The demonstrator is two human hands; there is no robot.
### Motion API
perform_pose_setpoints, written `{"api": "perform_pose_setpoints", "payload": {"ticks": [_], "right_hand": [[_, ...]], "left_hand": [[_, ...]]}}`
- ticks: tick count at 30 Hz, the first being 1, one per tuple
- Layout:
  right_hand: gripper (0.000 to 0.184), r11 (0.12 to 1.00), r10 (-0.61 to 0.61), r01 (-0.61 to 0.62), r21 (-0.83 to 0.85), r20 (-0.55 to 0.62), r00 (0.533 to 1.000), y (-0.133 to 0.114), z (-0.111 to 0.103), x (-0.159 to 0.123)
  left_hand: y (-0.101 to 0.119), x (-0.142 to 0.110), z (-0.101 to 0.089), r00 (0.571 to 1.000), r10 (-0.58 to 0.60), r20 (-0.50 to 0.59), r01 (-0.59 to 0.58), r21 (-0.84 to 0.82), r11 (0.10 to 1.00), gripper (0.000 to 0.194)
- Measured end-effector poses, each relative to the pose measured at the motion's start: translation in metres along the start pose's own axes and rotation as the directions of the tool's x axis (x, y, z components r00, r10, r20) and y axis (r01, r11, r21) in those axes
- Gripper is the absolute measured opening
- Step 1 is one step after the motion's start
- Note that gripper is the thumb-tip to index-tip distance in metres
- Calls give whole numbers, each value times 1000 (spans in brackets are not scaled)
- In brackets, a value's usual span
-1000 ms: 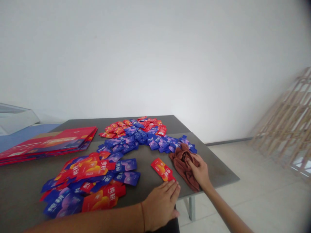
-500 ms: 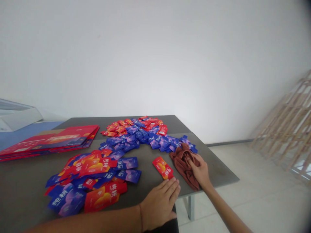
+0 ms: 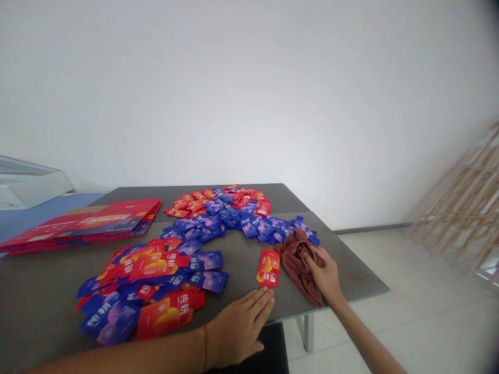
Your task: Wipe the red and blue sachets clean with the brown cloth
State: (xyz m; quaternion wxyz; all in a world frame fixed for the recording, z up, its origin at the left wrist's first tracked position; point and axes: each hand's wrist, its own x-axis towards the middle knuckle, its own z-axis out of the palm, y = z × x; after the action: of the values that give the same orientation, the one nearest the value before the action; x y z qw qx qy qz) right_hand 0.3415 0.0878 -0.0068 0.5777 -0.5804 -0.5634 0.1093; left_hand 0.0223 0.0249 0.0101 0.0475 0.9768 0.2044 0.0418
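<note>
My left hand [image 3: 237, 327] lies flat on the surface [image 3: 351, 275], fingers spread, fingertips just below the lower end of a lone red sachet [image 3: 268, 268]; can't tell if they touch. Sachet stands roughly upright in the view, in the gap btw the piles and the cloth. My right hand [image 3: 325, 275] pinches a crumpled brown cloth [image 3: 298, 267], which sits near the surface's right edge w/ a gray strip beyond it. Front edge runs just past my left hand. Mixed red and blue sachets [image 3: 156, 285] lie left, more [image 3: 222, 215] arc along the far side. Flat red packs [image 3: 83, 226] are stacked far left. Sachets carry big white Chinese characters, approx. 纯耕, not sure; small print unreadable.
</note>
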Motion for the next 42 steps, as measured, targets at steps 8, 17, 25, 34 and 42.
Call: {"api": "perform_pose_setpoints", "payload": {"ticks": [8,17,25,34,42], "right_hand": [[37,999,-14,14,-29,-11,1000,-5,1,0],[36,998,-42,43,-55,8,999,-11,-2,0],[39,991,-59,64,-115,47,997,-14,-2,-1],[34,906,-286,322,-274,165,944,-63,-4,-11],[42,565,-401,808,-166,801,445,-130,30,-54]], "left_hand": [[4,-33,-11,1000,-5,13,4,60,998,90],[-5,-43,-10,971,105,-215,-36,303,952,46],[3,-44,16,936,27,-351,117,381,917,36],[6,-42,13,943,39,-330,103,400,911,38],[10,-42,7,960,4,-279,104,372,922,36]]}}
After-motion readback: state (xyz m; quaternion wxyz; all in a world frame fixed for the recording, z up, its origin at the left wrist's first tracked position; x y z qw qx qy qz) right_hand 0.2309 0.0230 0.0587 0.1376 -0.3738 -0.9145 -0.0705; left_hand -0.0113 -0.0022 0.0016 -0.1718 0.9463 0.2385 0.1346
